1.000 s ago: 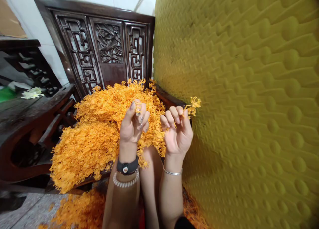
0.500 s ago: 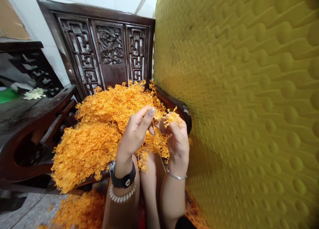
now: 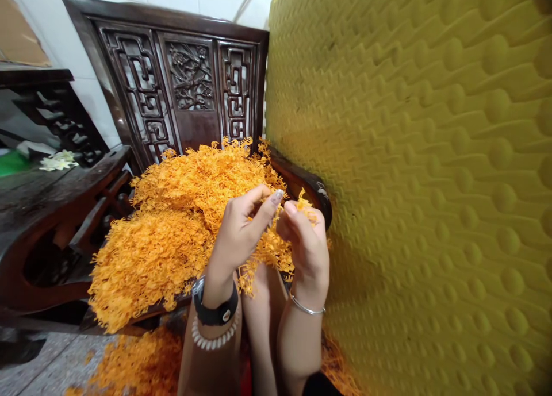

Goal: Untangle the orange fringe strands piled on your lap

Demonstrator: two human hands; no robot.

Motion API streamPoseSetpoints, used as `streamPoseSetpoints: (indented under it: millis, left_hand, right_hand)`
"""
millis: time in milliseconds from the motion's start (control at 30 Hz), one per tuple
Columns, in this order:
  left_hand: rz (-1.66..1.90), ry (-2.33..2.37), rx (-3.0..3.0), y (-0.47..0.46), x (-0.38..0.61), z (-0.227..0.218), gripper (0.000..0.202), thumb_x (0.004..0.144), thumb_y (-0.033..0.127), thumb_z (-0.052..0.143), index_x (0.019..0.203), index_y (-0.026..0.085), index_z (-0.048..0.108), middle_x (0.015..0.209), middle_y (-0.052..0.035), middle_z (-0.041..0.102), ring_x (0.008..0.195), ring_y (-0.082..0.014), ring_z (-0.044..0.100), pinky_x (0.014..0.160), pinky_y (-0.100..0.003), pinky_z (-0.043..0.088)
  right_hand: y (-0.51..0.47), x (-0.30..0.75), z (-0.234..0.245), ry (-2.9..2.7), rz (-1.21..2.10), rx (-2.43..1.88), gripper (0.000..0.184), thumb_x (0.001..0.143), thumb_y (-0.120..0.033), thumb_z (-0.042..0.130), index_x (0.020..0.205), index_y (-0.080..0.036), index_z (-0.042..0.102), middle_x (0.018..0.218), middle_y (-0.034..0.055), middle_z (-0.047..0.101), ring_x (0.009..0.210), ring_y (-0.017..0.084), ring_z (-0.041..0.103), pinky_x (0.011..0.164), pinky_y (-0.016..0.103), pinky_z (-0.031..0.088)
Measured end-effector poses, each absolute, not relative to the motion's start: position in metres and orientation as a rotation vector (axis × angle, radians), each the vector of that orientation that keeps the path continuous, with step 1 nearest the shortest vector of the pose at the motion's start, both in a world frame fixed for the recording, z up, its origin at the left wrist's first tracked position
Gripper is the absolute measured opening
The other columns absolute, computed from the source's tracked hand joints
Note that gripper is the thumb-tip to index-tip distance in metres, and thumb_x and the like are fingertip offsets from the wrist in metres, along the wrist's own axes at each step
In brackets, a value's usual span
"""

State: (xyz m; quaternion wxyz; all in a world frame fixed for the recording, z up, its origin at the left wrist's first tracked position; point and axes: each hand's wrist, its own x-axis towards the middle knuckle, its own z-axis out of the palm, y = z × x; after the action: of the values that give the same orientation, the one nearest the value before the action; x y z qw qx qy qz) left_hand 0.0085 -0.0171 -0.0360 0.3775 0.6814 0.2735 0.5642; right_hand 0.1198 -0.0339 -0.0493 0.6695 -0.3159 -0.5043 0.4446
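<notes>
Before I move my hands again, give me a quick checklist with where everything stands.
1. Right grip: ok. The right hand holds a small orange piece between thumb and fingers.
2. Left grip: cannot tell. The left hand is close by, but whether it pinches anything is unclear.
3. Orange pile within view: ok, heaped before the carved chair back.
4. Everything off the floor: not ok. More orange pieces lie there.
5. Wristwear on: ok. Black band left, silver bangle right.
</notes>
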Motion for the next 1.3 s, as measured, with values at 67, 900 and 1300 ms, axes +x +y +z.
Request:
streamPoseSetpoints:
  millis: [67,900,1300]
  left_hand:
    - [1.425,0.595,1.648,-0.016,0.009,-0.038,0.031,0.085,0.039,0.046,0.061,0.018,0.044,0.05,0.0043,0.04,0.045,-0.0062,0.04,0.043,-0.02,0.032]
    - [1.569,0.576,1.329,0.002,0.014,-0.045,0.019,0.078,0.035,0.057,0.077,0.016,0.06,0.067,-0.0002,0.061,0.049,-0.0059,0.05,0.044,-0.017,0.046]
    - [1.551,0.576,1.343,-0.005,0.014,-0.041,0.047,0.076,0.023,0.061,0.121,0.018,0.049,0.067,0.0019,0.061,0.054,-0.0074,0.053,0.054,-0.019,0.047]
  right_hand:
    - [-0.035,0.12,-0.05,-1.212,1.254,-0.522,0.039,0.082,-0.03,0.051,0.049,-0.019,0.032,0.041,-0.0094,0.022,0.035,0.003,0.017,0.034,0.02,0.014]
    - [-0.026,0.118,-0.047,-1.04,0.839,-0.643,0.014,0.08,-0.029,0.056,0.068,-0.021,0.054,0.05,-0.0067,0.04,0.04,0.005,0.034,0.039,0.019,0.026]
    - [-0.033,0.116,-0.045,-1.242,0.671,-0.805,0.032,0.079,-0.025,0.057,0.11,-0.028,0.054,0.112,0.003,0.054,0.086,0.013,0.056,0.075,0.028,0.048]
